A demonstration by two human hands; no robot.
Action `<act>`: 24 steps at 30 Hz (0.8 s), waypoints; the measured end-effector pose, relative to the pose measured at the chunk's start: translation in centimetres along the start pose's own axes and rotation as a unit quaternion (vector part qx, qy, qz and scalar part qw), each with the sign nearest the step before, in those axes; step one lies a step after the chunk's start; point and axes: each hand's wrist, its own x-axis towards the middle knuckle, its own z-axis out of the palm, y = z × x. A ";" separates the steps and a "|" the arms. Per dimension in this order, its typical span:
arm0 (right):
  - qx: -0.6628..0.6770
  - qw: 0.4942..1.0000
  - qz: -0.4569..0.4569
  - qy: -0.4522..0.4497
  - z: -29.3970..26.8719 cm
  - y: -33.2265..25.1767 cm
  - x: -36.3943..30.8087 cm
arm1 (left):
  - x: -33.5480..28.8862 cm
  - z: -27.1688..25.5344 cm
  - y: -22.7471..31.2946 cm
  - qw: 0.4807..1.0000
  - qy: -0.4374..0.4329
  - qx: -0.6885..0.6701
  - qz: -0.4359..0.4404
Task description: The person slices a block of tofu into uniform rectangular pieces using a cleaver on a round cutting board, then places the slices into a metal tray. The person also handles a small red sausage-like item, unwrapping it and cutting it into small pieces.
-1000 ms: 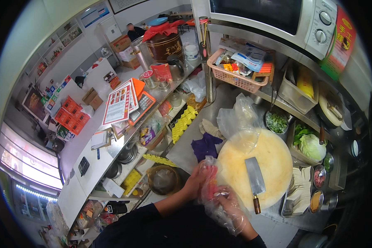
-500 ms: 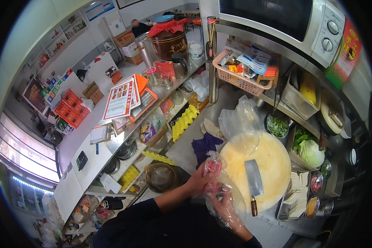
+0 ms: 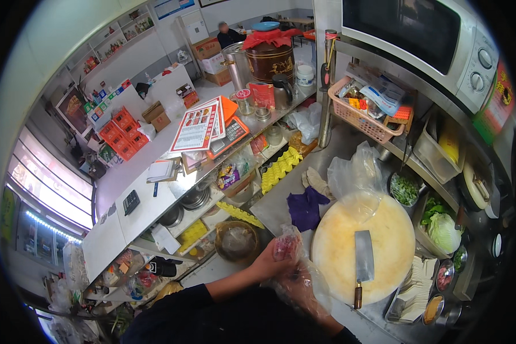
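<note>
In front of my body, left of the cutting board, I hold a clear plastic bag with something pinkish red in it, perhaps meat. My left hand grips the bag from its left side. My right hand is close against it, covered by loose clear plastic, its fingers bent around the bag's lower part. Just to the right lies the round cutting board with a cleaver flat on it, handle toward me. A purple cloth rests beyond the bag.
An empty-looking clear plastic bag lies over the board's far edge. To the right stand a tray of pale flat slices, a bin with cabbage and a bowl of chopped greens. A microwave sits above; shelves run on the left.
My hands have drawn closer together around the plastic bag, and its loose plastic is more bunched. The whole view has shifted, so the surroundings appear further right. The cleaver stays on the board.
</note>
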 end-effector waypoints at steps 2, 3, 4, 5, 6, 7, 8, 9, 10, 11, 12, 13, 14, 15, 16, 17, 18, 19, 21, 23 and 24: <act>-0.083 0.996 -0.020 -0.023 0.5 -0.6 -0.8 | -0.3 -0.3 0.2 0.997 -0.006 -0.075 0.010; -0.161 0.987 0.003 0.023 0.7 -0.9 -1.3 | -0.2 -0.5 0.3 0.993 -0.011 -0.118 0.012; -0.231 0.972 0.007 0.049 0.8 -1.1 -1.7 | -0.1 -0.7 0.4 0.990 -0.041 -0.132 -0.015; -0.283 0.957 -0.004 0.062 0.9 -1.3 -1.9 | 0.0 -1.1 0.6 0.986 -0.071 -0.145 -0.043; -0.291 0.953 -0.015 0.083 1.0 -1.3 -2.1 | 0.3 -1.5 0.8 0.977 -0.108 -0.173 -0.064; -0.284 0.954 -0.043 0.088 1.2 -1.2 -2.1 | 0.5 -1.8 0.9 0.972 -0.133 -0.183 -0.071; -0.277 0.954 -0.069 0.092 1.5 -1.0 -2.1 | 0.8 -2.0 1.1 0.962 -0.163 -0.207 -0.072; -0.262 0.956 -0.093 0.091 1.9 -0.7 -2.0 | 1.0 -2.3 1.3 0.954 -0.175 -0.221 -0.100; -0.246 0.958 -0.114 0.089 2.5 -0.3 -1.9 | 0.8 -2.3 1.5 0.960 -0.157 -0.218 -0.075; -0.236 0.960 -0.111 0.105 3.2 0.1 -1.7 | 0.6 -2.5 1.7 0.956 -0.158 -0.239 -0.058; -0.251 0.953 -0.128 0.110 3.9 0.4 -1.6 | 0.4 -2.8 2.1 0.953 -0.153 -0.254 -0.065; -0.272 0.945 -0.124 0.133 4.7 0.7 -1.5 | 0.3 -3.3 2.5 0.948 -0.152 -0.271 -0.067; -0.297 0.933 -0.135 0.149 5.5 1.0 -1.4 | 0.2 -3.7 2.9 0.950 -0.150 -0.256 -0.095; -0.293 0.932 -0.136 0.163 6.4 1.3 -1.0 | 0.0 -4.4 3.3 0.950 -0.159 -0.257 -0.079; -0.293 0.929 -0.154 0.168 7.1 1.6 -0.6 | -0.1 -5.1 3.7 0.949 -0.169 -0.258 -0.063; -0.304 0.919 -0.189 0.165 7.8 1.9 -0.3 | -0.2 -5.9 4.0 0.948 -0.176 -0.259 -0.047; -0.316 0.916 -0.176 0.176 8.4 2.2 0.2 | -0.2 -6.6 4.2 0.948 -0.173 -0.261 -0.054; -0.340 0.906 -0.180 0.179 8.9 2.5 0.5 | -0.2 -7.3 4.3 0.948 -0.169 -0.264 -0.062; -0.365 0.896 -0.173 0.185 9.9 3.3 1.2 | -0.5 -8.5 4.3 0.947 -0.157 -0.270 -0.070; -0.376 0.893 -0.154 0.192 10.7 3.8 1.8 | -0.6 -9.6 4.1 0.950 -0.138 -0.272 -0.068; -0.385 0.893 -0.141 0.184 11.0 4.0 2.2 | -0.6 -10.3 4.1 0.951 -0.132 -0.271 -0.067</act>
